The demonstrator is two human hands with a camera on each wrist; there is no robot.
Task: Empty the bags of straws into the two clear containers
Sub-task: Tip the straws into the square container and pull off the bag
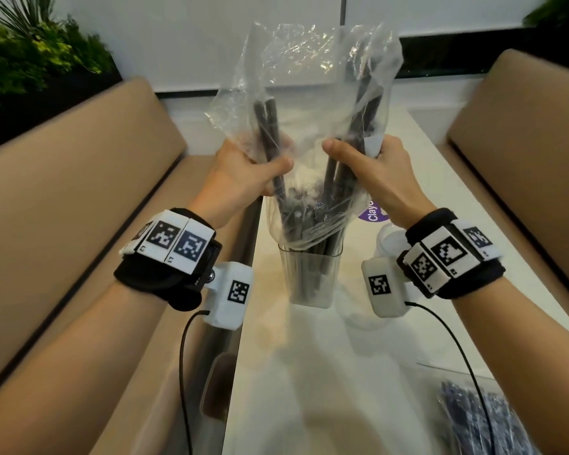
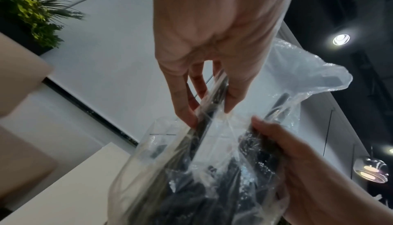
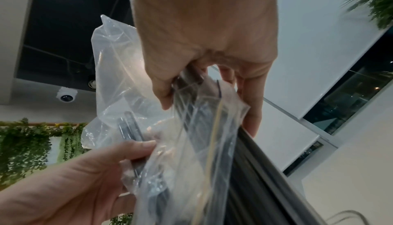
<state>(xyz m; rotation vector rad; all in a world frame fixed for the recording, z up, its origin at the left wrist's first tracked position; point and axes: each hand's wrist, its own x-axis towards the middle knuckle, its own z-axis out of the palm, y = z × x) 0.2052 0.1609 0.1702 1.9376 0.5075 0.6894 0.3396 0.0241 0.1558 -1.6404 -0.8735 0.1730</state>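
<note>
Ceiling spotlights point(image 2: 340, 39) are glaring in the left wrist view; edges are bending; the plants point(image 1: 30, 54) are blurring.

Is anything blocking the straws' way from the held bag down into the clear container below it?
Nothing visible. The bag, gripped by the left hand and right hand, has its lower end at the clear container rim, and dark straws already reach into it.

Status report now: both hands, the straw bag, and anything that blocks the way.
Left hand and right hand both grip the clear bag. Bag mouth down in the clear container, black straws sliding in. No obstruction seen.
</note>
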